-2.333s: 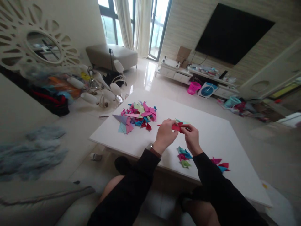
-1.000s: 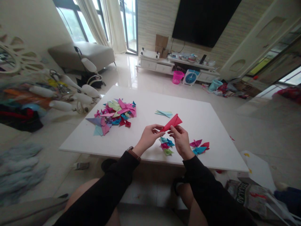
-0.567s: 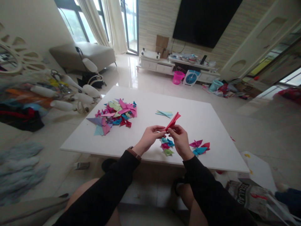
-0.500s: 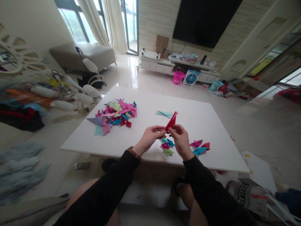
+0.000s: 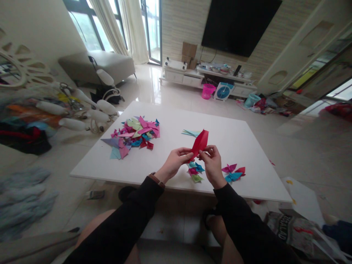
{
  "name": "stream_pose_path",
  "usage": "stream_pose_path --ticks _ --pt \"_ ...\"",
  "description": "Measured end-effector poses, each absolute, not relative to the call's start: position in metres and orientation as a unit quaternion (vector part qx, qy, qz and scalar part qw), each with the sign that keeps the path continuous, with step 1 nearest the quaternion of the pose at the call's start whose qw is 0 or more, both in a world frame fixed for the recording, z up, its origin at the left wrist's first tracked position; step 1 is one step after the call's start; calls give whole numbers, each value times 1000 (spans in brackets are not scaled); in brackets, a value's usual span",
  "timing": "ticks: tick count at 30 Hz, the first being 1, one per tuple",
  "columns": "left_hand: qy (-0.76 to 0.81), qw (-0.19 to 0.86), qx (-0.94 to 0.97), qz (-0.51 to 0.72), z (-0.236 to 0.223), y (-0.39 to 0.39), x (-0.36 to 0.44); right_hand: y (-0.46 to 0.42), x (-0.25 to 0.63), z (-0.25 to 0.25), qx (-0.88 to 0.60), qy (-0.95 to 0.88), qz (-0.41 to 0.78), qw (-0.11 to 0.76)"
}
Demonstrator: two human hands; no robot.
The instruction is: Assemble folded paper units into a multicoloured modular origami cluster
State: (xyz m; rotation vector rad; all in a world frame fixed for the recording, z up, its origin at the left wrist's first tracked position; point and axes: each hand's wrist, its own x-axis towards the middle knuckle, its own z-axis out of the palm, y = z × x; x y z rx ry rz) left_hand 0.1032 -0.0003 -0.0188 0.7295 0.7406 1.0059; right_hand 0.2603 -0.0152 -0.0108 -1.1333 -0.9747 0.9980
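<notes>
The held paper [image 5: 201, 142] is plain red. On the white table [image 5: 165, 157], the pile [image 5: 137, 133] by the left edge mixes pink, lilac, lime, blue and red; the cluster [image 5: 193, 171] near mid-front edge shows blue, magenta and green. Both sleeves [image 5: 129, 214] are black.

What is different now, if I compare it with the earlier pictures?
The red folded paper, narrow a moment ago, now shows a broader face between the left hand and right hand. Since the first picture, the camera view has swung right. Both hands still hold the paper. The folded-paper pile stays on the white table.
</notes>
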Motion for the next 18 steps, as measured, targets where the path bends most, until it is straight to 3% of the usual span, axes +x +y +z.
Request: stream_pose_path --ticks 10,18 --pt "368 703 364 488 -19 -1 104 -16 259 -7 -505 -411 473 593" --pt "367 678 403 493 -15 -1 103 -17 259 -7 -517 -467 398 597"
